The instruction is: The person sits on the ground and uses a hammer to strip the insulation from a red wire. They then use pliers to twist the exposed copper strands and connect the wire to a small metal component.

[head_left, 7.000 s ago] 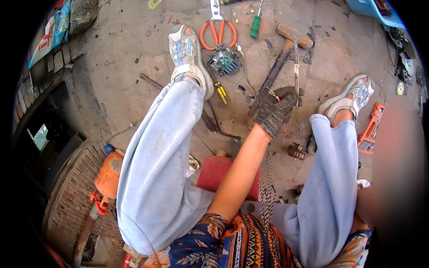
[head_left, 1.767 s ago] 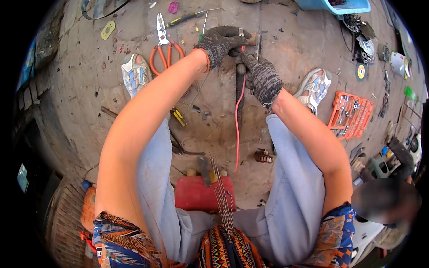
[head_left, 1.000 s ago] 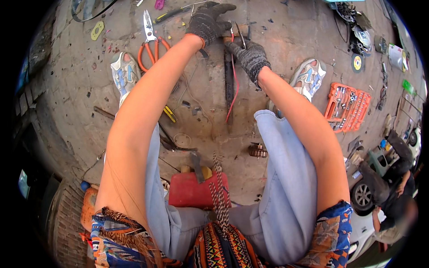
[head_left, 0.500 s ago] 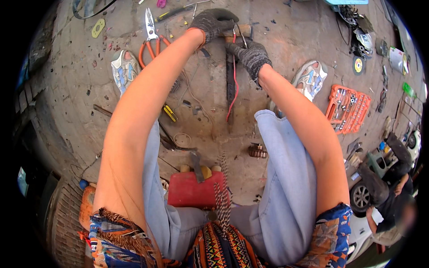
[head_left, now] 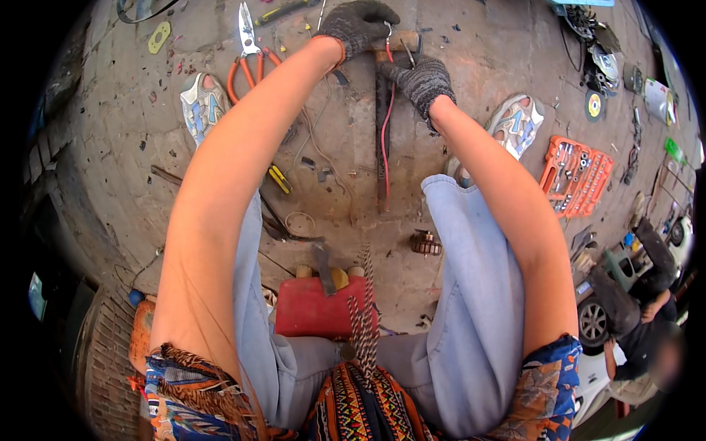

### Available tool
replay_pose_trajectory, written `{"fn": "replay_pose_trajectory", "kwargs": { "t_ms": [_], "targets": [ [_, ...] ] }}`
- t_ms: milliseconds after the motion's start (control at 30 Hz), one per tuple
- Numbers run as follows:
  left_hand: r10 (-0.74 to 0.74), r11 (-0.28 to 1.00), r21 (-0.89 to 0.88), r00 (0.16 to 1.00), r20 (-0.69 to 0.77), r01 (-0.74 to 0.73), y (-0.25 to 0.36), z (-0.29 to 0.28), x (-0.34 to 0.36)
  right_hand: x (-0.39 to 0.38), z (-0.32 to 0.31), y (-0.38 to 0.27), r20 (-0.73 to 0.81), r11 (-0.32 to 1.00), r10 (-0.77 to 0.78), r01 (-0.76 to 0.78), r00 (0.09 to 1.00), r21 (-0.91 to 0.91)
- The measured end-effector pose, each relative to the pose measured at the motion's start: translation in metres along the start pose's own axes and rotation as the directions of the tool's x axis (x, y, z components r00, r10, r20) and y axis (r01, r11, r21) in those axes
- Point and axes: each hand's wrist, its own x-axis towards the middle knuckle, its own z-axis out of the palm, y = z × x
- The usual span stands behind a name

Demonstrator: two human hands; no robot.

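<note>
Paved floor (head_left: 471, 250) lies below you. Nearest, the red wire (head_left: 384, 132)'s loose end hangs over the hammer (head_left: 399, 41); its length runs away from you, past your right hand (head_left: 423, 82), closed on a slim tool (head_left: 408, 54), to your left hand (head_left: 356, 29), whose fingertips pinch its far tip.

An orange socket case (head_left: 593, 188) lies open on the paving (head_left: 500, 66); off beyond it I see a person (head_left: 638, 349) in black beside a car wheel (head_left: 593, 322). Orange-handled shears (head_left: 251, 51) lie near a flat yellow plate (head_left: 155, 45), well apart from a red block (head_left: 320, 310).
</note>
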Motion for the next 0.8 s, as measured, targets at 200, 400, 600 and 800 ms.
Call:
{"fn": "replay_pose_trajectory", "kwargs": {
  "t_ms": [200, 400, 600, 800],
  "targets": [
    [0.003, 0.999, -0.054, 1.000, -0.006, -0.003, -0.012, 0.001, 0.000, -0.010, -0.010, 0.002, 0.031, 0.994, -0.062, 0.059, 0.998, 0.088],
    [-0.049, 0.985, 0.167, 0.999, -0.015, 0.051, -0.009, 0.003, 0.010, -0.031, -0.011, 0.019, -0.187, 0.961, -0.276, 0.270, 0.943, -0.061],
    [-0.221, 0.941, 0.255, 0.974, -0.039, 0.224, -0.006, 0.009, 0.027, -0.044, -0.016, 0.007, 0.002, 0.954, -0.300, 0.300, 0.954, -0.008],
    [-0.165, 0.777, 0.627, 0.979, 0.122, 0.052, -0.001, 0.009, 0.043, -0.041, 0.003, 0.008, -0.071, 0.992, -0.127, 0.126, 0.989, -0.015]
  ]
}}
